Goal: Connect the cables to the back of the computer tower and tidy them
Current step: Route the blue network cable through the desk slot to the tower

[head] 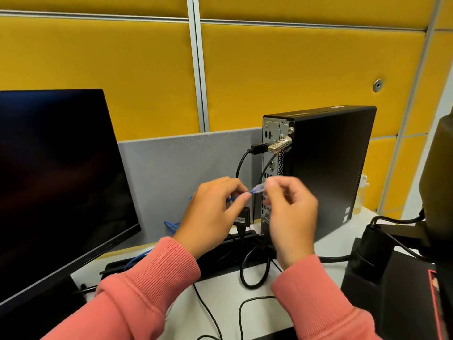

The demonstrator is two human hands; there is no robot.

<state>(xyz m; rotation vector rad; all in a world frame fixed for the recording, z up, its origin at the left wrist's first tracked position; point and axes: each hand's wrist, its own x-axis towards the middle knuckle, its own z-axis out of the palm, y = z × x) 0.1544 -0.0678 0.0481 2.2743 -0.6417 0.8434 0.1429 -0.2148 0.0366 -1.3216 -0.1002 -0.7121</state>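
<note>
1. The left hand (215, 212) pinches the blue cable (171, 227) just behind its clear plug (258, 188).
2. The right hand (291, 217), blurred, pinches the plug's tip — both held just beside the computer tower (326, 168)'s rear panel.
3. A black cable (241, 163) is already plugged in higher up.
4. The tower stands near the tabletop (328, 246)'s far edge; a monitor (56, 182) is on the left — open room lies between.

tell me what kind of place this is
Probably an office desk in a cubicle: a monitor and a computer tower stand on a white desk, backed by a grey divider and yellow wall panels.
</note>
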